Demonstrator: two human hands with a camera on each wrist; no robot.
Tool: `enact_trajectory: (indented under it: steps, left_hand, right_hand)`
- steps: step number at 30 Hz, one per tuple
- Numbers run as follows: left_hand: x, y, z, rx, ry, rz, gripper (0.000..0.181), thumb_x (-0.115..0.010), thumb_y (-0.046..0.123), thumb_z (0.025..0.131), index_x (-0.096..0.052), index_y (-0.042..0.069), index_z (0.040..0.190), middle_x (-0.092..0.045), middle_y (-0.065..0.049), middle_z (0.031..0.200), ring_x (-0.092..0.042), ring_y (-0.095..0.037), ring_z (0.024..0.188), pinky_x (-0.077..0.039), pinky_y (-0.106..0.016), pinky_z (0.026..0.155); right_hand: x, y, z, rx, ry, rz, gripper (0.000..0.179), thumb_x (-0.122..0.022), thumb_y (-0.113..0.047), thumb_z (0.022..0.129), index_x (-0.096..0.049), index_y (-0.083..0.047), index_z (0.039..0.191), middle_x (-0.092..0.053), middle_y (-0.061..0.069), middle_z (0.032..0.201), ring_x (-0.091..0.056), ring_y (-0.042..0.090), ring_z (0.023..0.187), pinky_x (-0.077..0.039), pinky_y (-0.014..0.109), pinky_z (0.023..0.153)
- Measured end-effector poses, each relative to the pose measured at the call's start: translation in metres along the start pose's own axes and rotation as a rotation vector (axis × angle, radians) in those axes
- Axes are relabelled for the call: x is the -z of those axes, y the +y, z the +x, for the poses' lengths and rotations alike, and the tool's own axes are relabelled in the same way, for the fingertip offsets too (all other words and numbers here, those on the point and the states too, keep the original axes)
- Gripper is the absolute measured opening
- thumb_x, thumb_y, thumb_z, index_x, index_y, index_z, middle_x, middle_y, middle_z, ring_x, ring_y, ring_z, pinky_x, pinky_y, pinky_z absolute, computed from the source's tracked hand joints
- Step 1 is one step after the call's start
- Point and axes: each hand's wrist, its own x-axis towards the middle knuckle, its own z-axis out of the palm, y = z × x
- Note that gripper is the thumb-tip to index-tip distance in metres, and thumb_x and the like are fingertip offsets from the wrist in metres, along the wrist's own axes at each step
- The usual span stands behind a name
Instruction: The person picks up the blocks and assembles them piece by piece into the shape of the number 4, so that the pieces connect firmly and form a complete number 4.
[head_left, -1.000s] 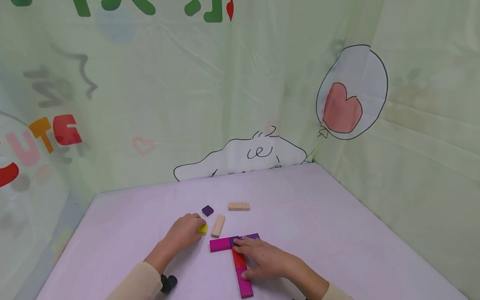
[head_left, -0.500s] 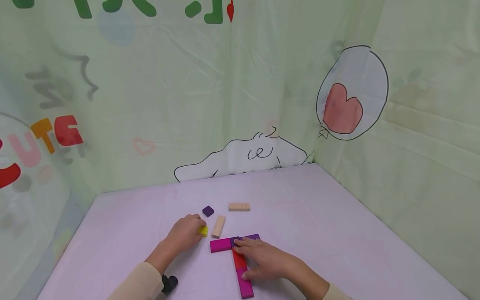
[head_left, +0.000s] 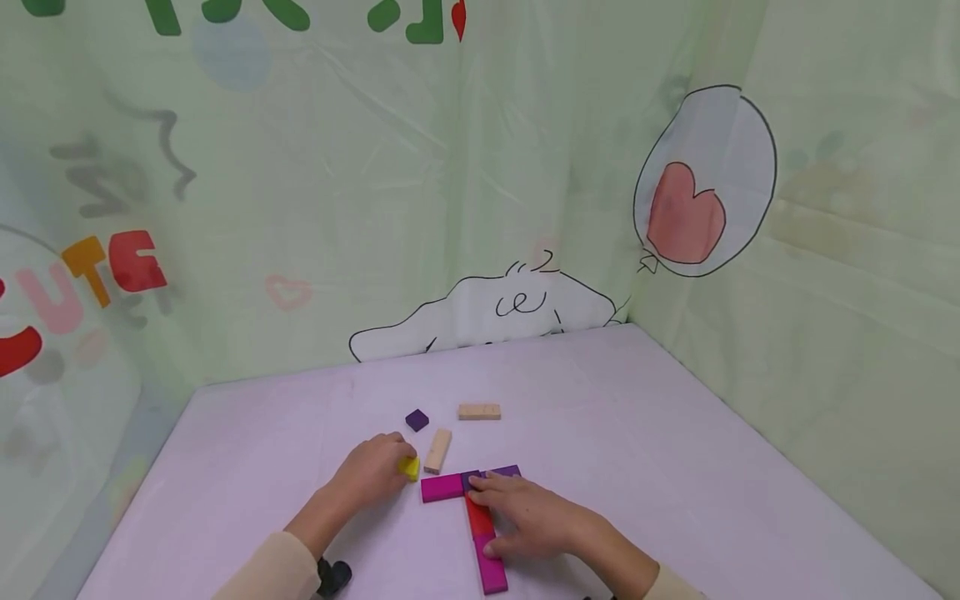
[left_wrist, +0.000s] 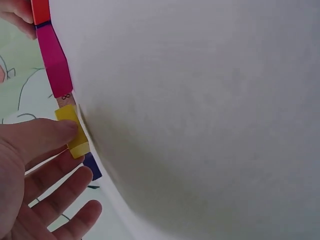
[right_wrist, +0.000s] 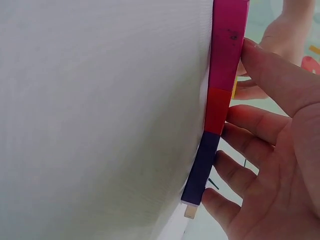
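Note:
My left hand [head_left: 369, 473] pinches a small yellow block [head_left: 411, 469] just left of a T-shaped arrangement of coloured blocks on the table. In the left wrist view, the thumb lies across the yellow block [left_wrist: 65, 113], the other fingers spread behind it. A magenta block [head_left: 441, 488] forms the T's left arm; a purple block [head_left: 510, 472] forms its right arm. A red block [head_left: 478, 517] and another magenta block [head_left: 491, 571] make the stem. My right hand [head_left: 536, 518] rests on the T, fingertips at the junction and thumb against the lower magenta block, fingers loosely extended.
Beyond the T lie two plain wooden blocks [head_left: 438, 451], one slanted and one crosswise, and a small dark purple block [head_left: 417, 420]. A pale cloth covers the table [head_left: 637, 417]. Printed curtains [head_left: 300, 208] enclose its back and sides.
My left hand has shifted slightly to the right with the yellow block, bringing it nearer the left magenta block. The right hand stays on the T.

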Motion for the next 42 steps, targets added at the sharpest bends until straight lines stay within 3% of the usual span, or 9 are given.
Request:
enact_trajectory:
  steps: [6,13,23,33,42]
  left_hand:
    - [0.006,0.003,-0.005,-0.018,-0.003,0.01,0.027,-0.083,0.012,0.085,-0.078,0.008,0.111,-0.071,-0.004,0.105,-0.065,-0.021,0.096,-0.058,-0.039,0.088]
    - [0.01,0.013,-0.013,-0.011,-0.064,0.029,0.028,-0.084,0.014,0.085,-0.078,0.01,0.112,-0.07,-0.003,0.104,-0.064,-0.021,0.096,-0.058,-0.039,0.088]
    - [0.012,0.016,-0.016,-0.015,-0.055,0.037,0.028,-0.085,0.016,0.085,-0.079,0.011,0.111,-0.07,-0.002,0.104,-0.063,-0.019,0.094,-0.058,-0.037,0.085]
    - [0.006,0.015,-0.019,-0.025,-0.077,0.038,0.026,-0.085,0.014,0.084,-0.079,0.011,0.109,-0.07,-0.001,0.099,-0.063,-0.017,0.088,-0.058,-0.037,0.083]
    - [0.002,0.013,-0.019,0.012,-0.086,0.012,0.028,-0.085,0.014,0.083,-0.079,0.011,0.111,-0.07,-0.001,0.101,-0.066,-0.018,0.093,-0.059,-0.037,0.088]
  right_hand:
    - [0.002,0.001,0.0,0.014,0.0,-0.003,0.07,-0.079,-0.044,0.088,-0.055,-0.027,0.151,-0.045,-0.008,0.162,-0.039,0.024,0.152,-0.044,0.055,0.115]
    - [0.003,0.002,0.0,0.02,-0.001,0.004,0.07,-0.078,-0.044,0.088,-0.054,-0.026,0.151,-0.044,-0.007,0.162,-0.038,0.025,0.152,-0.043,0.055,0.116]
    - [0.006,0.003,0.0,0.025,0.007,0.005,0.071,-0.08,-0.043,0.087,-0.055,-0.025,0.151,-0.045,-0.006,0.162,-0.038,0.025,0.152,-0.044,0.055,0.115]
    - [0.005,0.002,-0.001,0.028,0.002,0.016,0.071,-0.08,-0.043,0.087,-0.055,-0.024,0.151,-0.045,-0.006,0.162,-0.038,0.026,0.152,-0.043,0.056,0.115]
    - [0.002,0.004,0.002,0.033,0.0,0.01,0.071,-0.08,-0.044,0.087,-0.055,-0.025,0.151,-0.045,-0.006,0.162,-0.038,0.026,0.152,-0.043,0.056,0.115]
